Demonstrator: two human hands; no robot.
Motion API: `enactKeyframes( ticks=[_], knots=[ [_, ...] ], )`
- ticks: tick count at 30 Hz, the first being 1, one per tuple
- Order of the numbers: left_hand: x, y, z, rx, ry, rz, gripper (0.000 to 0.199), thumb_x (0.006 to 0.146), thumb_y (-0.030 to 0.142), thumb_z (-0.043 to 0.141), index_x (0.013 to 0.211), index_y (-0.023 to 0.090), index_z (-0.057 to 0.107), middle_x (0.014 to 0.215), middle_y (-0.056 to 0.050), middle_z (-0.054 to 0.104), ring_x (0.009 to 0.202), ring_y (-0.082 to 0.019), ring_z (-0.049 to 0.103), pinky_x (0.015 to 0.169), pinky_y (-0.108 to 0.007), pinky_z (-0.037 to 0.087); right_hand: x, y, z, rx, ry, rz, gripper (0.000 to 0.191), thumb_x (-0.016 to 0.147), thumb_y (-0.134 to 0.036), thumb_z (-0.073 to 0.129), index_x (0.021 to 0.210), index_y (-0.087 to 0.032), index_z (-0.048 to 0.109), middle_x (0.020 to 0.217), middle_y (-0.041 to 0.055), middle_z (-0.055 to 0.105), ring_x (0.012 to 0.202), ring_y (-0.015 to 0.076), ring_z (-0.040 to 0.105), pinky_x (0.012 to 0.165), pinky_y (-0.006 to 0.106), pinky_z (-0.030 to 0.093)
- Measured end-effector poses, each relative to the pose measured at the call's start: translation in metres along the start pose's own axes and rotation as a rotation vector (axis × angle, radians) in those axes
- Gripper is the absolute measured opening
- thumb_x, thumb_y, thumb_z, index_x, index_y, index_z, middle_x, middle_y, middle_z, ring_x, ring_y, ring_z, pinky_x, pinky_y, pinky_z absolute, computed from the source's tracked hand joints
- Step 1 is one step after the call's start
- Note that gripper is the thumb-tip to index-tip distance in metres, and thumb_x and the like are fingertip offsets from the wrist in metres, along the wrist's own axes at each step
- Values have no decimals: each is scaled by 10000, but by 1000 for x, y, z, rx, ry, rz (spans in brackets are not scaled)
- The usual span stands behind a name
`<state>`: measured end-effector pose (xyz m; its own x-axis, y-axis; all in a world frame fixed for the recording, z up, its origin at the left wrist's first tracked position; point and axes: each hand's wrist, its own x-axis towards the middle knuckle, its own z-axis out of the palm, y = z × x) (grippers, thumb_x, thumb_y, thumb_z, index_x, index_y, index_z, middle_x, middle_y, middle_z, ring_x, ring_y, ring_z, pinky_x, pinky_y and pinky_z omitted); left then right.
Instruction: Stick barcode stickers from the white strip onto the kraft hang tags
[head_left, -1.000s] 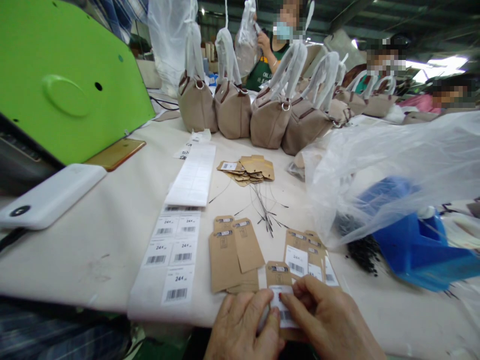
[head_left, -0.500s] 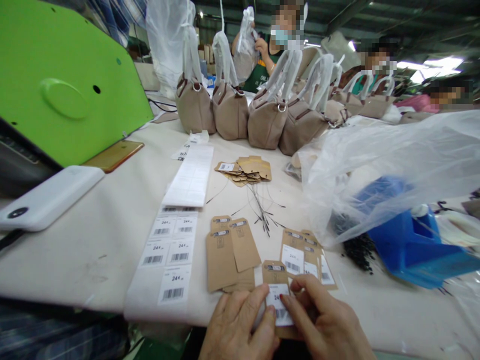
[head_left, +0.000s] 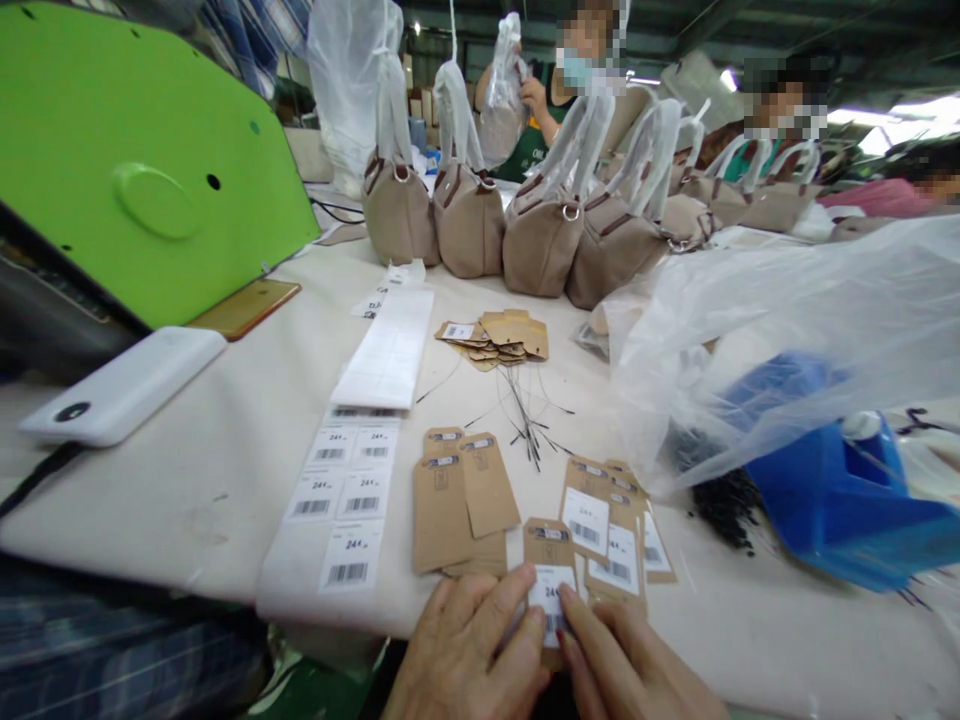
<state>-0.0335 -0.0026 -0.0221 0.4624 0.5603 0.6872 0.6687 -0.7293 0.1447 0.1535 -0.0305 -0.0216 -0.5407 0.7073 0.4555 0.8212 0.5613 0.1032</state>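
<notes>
A brown cardboard hang tag (head_left: 550,545) with a white price sticker (head_left: 550,585) on it lies at the table's front edge. My left hand (head_left: 472,650) is closed on the tag's left edge, thumb and forefinger beside the sticker. From the right, my right hand (head_left: 630,655) presses its fingertips on the sticker's right side; its fingers are close together. Left of the hands are plain hang tags (head_left: 444,515), overlapping. Stickered hang tags (head_left: 615,555) lie at the right. A strip of price stickers (head_left: 351,560) runs along the left, its far part folded over.
Further back sits a pile of tags (head_left: 514,335) with black strings (head_left: 529,430). Taupe handbags (head_left: 540,240) stand behind it. A blue bin (head_left: 817,470) under clear plastic (head_left: 750,340) is at right; a white device (head_left: 127,385) and a green machine panel (head_left: 150,170) are left.
My right hand's fingers have shifted down and left, lying flatter over the sticker. More of the stickered tags at right now shows. My left hand stays on the tag.
</notes>
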Motion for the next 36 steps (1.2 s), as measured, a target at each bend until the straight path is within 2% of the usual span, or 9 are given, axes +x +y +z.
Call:
enactKeyframes(
  ticks=[4,10,15,17,23,26,29,33,36],
  knots=[
    [-1,1,0,-10,-20,-3,174,859,195,481,853,160,651,989,-59,715,741,-177,603,585,-280,492,8,-2,3,-99,-15,57,368,958,-218,346,1133,6,579,730,104,673,470,116,610,393,181,483],
    [-5,4,1,-49,-80,-30,163,851,184,470,922,146,611,1025,-68,702,779,-186,595,617,-300,501,-15,-1,11,-65,42,-22,264,908,-177,456,1068,-63,632,804,99,703,617,139,659,557,181,532],
    [-12,9,6,-88,-16,-119,224,867,161,397,1021,121,554,1032,-108,684,851,-217,588,674,-349,495,4,-13,4,-88,-90,124,412,858,-164,369,1208,-11,526,790,121,639,557,158,606,487,243,512],
    [-14,10,6,-117,-73,-153,258,864,145,404,1092,124,523,1068,-114,667,911,-219,586,739,-358,502,12,-14,0,-78,-111,84,432,823,-131,359,1207,-2,508,723,88,595,513,159,562,448,255,482],
    [-12,9,-2,-146,-140,-164,327,859,147,428,1182,107,465,1080,-131,651,933,-230,589,770,-375,538,-5,3,-2,158,-31,-87,349,873,-92,373,1186,-180,500,659,-1,515,516,142,503,455,220,424],
    [-8,9,-8,-130,-197,-150,363,834,128,461,1196,98,445,1066,-136,651,947,-230,597,773,-368,556,-10,1,7,231,58,-23,352,902,-174,352,1232,-126,467,770,52,541,617,161,536,524,239,470],
    [-6,10,-12,-125,-215,-153,373,807,102,492,1177,93,445,1034,-134,654,906,-228,609,750,-369,569,-6,-7,13,111,103,42,441,841,-97,290,1245,-83,467,733,63,518,585,188,519,490,288,450],
    [-9,9,-13,-131,-235,-181,429,802,127,541,1218,118,436,1075,-122,641,953,-218,595,814,-354,545,-5,-3,10,142,90,-48,474,802,-31,295,1182,-206,518,675,19,489,538,167,498,464,257,414],
    [-8,7,-12,-100,-190,-170,405,826,226,555,1222,193,474,1078,-102,648,951,-220,602,822,-356,534,-9,5,7,210,106,-74,435,821,-24,323,1193,-156,504,739,40,557,578,149,544,508,232,468]
  ],
)
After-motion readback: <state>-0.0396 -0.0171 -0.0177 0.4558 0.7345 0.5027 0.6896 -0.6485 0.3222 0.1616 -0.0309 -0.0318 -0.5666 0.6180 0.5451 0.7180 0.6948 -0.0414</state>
